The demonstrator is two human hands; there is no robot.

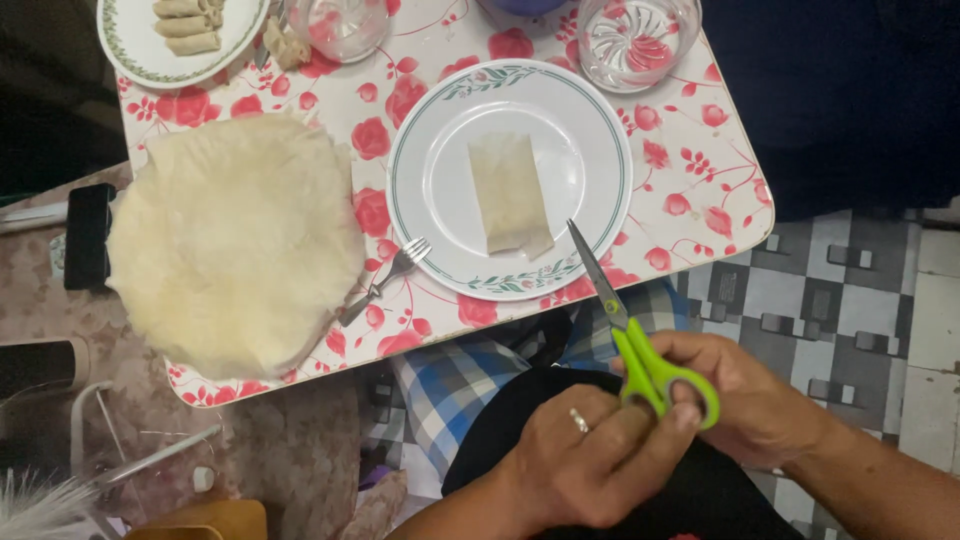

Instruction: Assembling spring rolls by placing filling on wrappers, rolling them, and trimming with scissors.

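Observation:
A pair of scissors with green handles (640, 350) is held low in front of me, blades closed and pointing up toward the white plate (590, 130). My right hand (760, 400) grips the handles. My left hand (590, 455), with a ring on one finger, touches the handles from the left. On the plate lies a folded pale wrapper strip (510, 193). A stack of round pale wrappers (235, 240) rests on the left side of the small table with a red rose pattern (700, 180).
A fork (385, 280) lies between the wrapper stack and the plate. Another plate with rolled pieces (185, 30) sits at the back left, and two clear glass bowls (640, 40) stand at the back. A dark phone (88, 235) lies left of the table.

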